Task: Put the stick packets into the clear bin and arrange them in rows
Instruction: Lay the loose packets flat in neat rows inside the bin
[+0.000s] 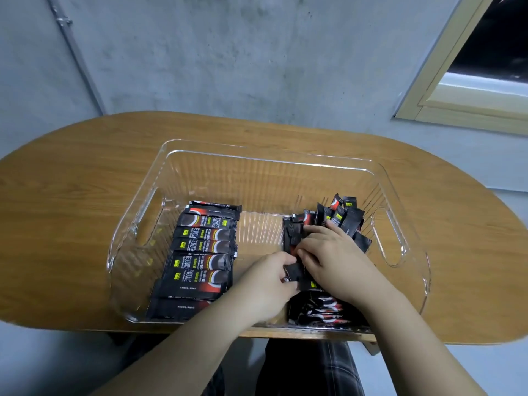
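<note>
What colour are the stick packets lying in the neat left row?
Black stick packets with red and yellow-green markings, seen from the head view.

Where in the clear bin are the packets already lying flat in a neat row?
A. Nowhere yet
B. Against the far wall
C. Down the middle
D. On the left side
D: the neat row of stick packets lies flat along the left side of the clear bin, while both hands, the left hand and the right hand, work in the jumbled packets on the right.
</note>
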